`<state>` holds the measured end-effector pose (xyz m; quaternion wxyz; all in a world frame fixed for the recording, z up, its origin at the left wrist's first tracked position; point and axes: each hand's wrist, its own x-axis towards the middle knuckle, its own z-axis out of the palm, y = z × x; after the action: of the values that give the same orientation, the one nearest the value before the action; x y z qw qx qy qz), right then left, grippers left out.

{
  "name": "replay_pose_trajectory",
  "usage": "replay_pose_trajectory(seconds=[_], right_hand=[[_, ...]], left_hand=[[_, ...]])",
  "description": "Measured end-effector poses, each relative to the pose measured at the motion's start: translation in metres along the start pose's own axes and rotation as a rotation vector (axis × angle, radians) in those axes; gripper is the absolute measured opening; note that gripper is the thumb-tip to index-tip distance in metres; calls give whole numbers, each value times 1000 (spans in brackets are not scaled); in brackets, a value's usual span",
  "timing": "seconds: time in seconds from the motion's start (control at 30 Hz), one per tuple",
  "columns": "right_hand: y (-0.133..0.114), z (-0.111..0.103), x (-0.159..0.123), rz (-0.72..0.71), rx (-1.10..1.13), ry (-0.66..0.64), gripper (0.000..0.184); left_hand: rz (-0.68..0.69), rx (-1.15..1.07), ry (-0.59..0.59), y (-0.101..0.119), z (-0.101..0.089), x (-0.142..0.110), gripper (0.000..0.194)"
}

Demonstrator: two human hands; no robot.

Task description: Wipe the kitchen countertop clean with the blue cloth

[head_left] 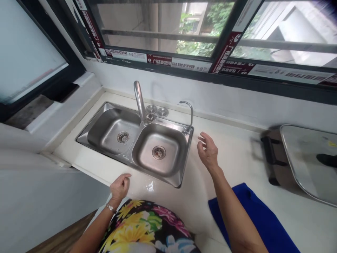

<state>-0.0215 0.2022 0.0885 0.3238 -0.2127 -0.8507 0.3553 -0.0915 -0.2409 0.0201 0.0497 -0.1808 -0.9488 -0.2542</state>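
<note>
My left hand is at the front edge of the counter, just before the left basin. Its fingers are curled in, and nothing shows in them. Over the counter right of the sink is my right hand, loosely bent with fingers apart and holding nothing. The steel double sink has two bare basins with drains. A tall faucet rises between them at the back, and a thin curved tap stands at the back right corner, near my right hand. Water glistens on the counter in front.
A blue cloth lies on the counter under my right forearm. Farther right sits a brown electric pan with a glass lid. Two round metal pieces rest behind the faucet. A window with a dark frame runs along the back wall.
</note>
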Motion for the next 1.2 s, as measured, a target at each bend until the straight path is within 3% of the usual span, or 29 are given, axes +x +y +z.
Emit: replay_pose_trajectory(seconds=[0.27, 0.5, 0.7, 0.93, 1.2], right_hand=[[8, 44, 94, -2, -15, 149, 54], [23, 83, 149, -46, 80, 3, 47], [2, 83, 168, -109, 112, -30, 57], [-26, 76, 167, 39, 136, 58, 47], [-37, 65, 160, 23, 258, -61, 49]], left_hand=[[14, -35, -35, -2, 1, 0, 34], [13, -24, -53, 0, -1, 0, 34], [46, 2, -13, 0, 0, -1, 32], [61, 35, -4, 0, 2, 1, 31], [19, 45, 0, 3, 2, 2, 32]])
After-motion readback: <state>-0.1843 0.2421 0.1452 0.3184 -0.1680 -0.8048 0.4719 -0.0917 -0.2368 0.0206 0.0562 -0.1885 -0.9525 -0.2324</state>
